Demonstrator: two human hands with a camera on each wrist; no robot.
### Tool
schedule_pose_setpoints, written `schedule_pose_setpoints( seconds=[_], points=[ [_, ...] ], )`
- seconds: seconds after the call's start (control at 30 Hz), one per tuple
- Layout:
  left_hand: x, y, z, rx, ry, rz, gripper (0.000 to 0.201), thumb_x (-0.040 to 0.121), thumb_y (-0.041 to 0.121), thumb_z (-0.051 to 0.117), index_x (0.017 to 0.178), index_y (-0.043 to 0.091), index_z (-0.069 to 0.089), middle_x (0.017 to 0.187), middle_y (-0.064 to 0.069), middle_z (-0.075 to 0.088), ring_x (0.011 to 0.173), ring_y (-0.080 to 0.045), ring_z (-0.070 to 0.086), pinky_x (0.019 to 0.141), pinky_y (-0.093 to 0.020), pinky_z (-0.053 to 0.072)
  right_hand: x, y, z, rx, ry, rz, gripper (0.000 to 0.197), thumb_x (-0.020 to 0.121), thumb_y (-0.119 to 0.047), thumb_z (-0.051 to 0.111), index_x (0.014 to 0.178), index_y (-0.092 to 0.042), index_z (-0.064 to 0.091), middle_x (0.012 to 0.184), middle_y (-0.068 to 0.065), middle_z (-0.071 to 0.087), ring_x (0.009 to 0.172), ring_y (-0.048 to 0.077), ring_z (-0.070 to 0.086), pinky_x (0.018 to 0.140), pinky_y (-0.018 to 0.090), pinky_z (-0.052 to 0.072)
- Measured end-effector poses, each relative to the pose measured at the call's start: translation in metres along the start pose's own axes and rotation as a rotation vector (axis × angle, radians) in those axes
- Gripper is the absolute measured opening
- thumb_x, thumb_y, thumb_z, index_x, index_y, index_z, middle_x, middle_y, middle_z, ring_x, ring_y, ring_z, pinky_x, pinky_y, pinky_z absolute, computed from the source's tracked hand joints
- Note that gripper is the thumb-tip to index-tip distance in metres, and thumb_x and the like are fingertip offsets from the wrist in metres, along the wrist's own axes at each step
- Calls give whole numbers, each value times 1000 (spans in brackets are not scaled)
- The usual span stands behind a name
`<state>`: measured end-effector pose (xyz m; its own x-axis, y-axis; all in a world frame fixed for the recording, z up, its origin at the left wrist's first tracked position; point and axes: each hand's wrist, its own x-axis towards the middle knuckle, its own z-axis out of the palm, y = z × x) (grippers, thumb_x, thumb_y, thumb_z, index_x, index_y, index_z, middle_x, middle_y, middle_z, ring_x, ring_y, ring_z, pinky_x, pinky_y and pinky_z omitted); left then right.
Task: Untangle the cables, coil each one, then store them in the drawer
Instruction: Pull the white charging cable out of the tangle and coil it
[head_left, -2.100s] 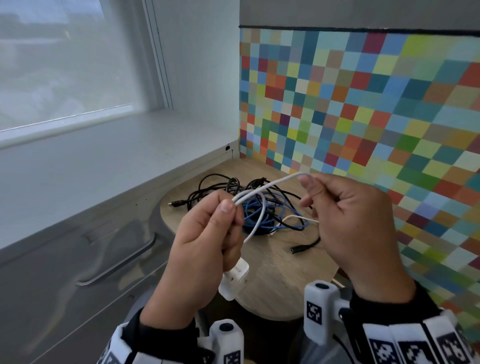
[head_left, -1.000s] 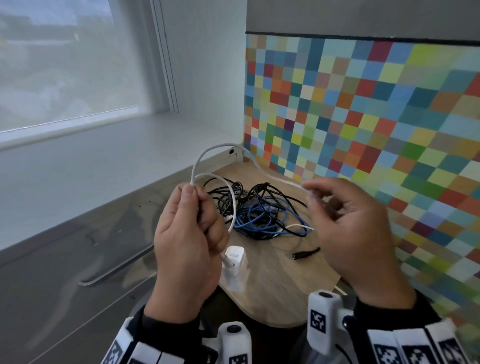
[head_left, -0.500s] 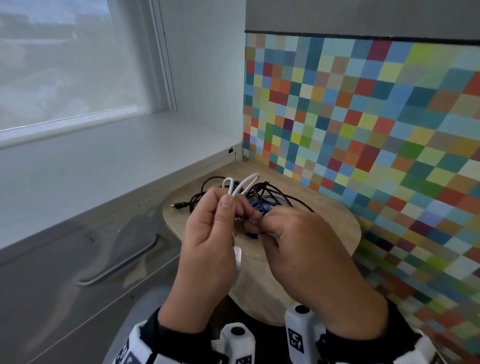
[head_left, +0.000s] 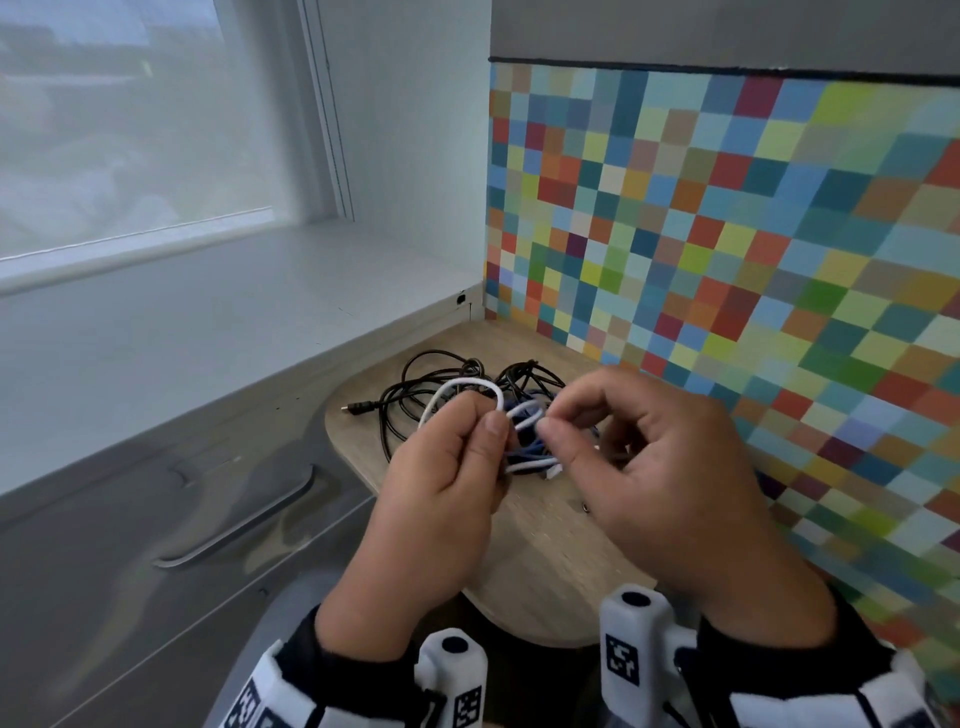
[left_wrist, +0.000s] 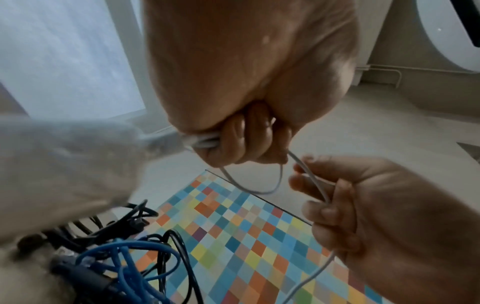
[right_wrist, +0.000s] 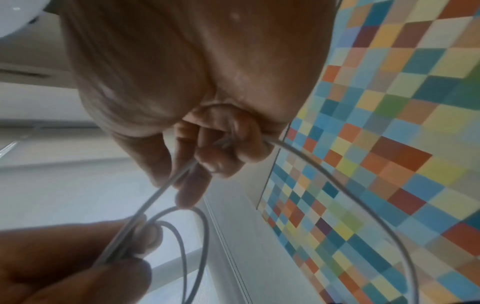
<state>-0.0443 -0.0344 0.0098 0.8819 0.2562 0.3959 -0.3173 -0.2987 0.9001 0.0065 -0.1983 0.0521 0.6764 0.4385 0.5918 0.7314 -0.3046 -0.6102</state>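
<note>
White cable (head_left: 470, 387): partly coiled, held in the air above the wooden shelf (head_left: 545, 551), between both hands. Loops gathered so far: two or three, showing in the right wrist view as rings hanging from the left fist. Coil not finished, by my judgement; a free length runs off through the right hand and out of frame.

Left hand (head_left: 447, 467): fingers curled tight round the bundled loops; thumb pressed down on top of them. One loop arches out of the fist toward 12 o'clock.

Right hand (head_left: 660, 467): thumb and forefinger pinch the strand just at 3 o'clock of the left thumb; remaining fingers (left_wrist: 319, 207) loosely curled, the cable threading past them.

Black cables (head_left: 415, 395): tangled heap on the shelf, at 12 o'clock of the hands, one plug end (head_left: 358, 408) pointing to 9 o'clock. Untouched.

Blue cable (left_wrist: 124, 259): knotted in with the black ones, mostly hidden behind the hands in the head view. Untouched.

Drawer (head_left: 156, 519): grey front with bar handle (head_left: 239, 525), at 9 o'clock of the shelf. Closed; nothing seen stored.

Remaining, as judged: finish this coil, separate and coil black and blue, open drawer, stow all.

Surroundings: multicoloured checked wall panel (head_left: 727, 234) from 12 to 3 o'clock; window sill (head_left: 208, 312) at 10 o'clock.
</note>
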Motion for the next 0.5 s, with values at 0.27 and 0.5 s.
schedule_pose_setpoints(
  seconds=[0.27, 0.5],
  points=[
    [2, 6, -8, -358, -170, -244, 29, 91, 28, 55, 72, 14, 72, 53, 7, 34, 46, -7, 24, 43, -18, 20, 8, 26, -7, 113, -200, 208, 44, 88, -32, 79, 128, -45, 67, 107, -15, 64, 54, 7, 49, 56, 22, 45],
    [3, 11, -11, -566, -208, -325, 29, 90, 25, 56, 69, 9, 69, 53, 3, 26, 44, -9, 16, 42, -23, 13, 15, 23, -7, 384, -462, 358, 40, 89, -45, 59, 125, -31, 70, 87, -19, 75, 49, 16, 55, 47, 22, 44]
  ],
)
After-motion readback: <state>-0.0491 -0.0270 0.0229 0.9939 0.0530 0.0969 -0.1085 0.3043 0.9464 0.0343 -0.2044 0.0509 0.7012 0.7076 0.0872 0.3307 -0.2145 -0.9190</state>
